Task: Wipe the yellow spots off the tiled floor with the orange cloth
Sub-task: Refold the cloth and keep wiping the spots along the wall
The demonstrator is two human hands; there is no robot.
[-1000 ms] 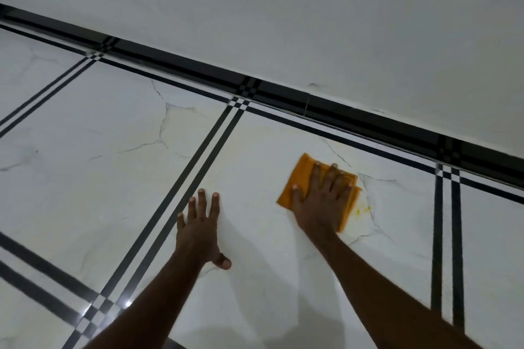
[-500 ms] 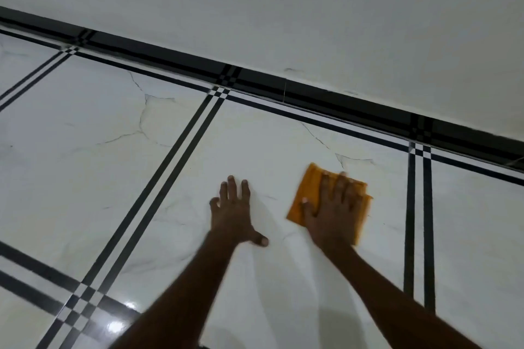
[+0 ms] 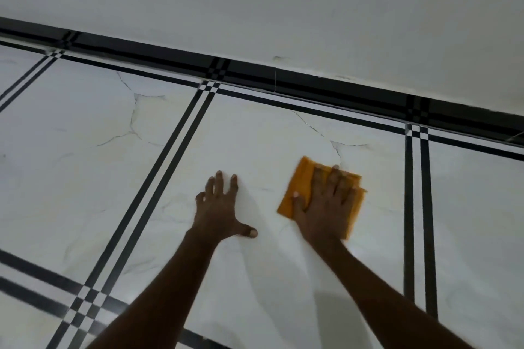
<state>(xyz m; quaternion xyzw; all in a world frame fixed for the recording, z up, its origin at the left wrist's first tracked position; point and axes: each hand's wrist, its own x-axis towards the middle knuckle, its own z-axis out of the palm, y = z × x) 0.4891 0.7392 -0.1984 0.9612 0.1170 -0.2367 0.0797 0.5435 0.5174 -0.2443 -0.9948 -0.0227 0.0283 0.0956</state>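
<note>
The cloth (image 3: 300, 187) could slide or bunch up if the person pushes too hard on the shiny floor (image 3: 255, 136), and a yellow spot could get missed. No spots show now; any would be hidden under the cloth. The right hand (image 3: 323, 207) lies flat with straight fingers, pressing the orange cloth down near the far edge of the floor, by the wall (image 3: 255, 8). The left hand (image 3: 221, 207) is spread wide on the bare tile, holding nothing.

Pale wall (image 3: 283, 3), black skirting (image 3: 326, 85), perhaps glossy.
</note>
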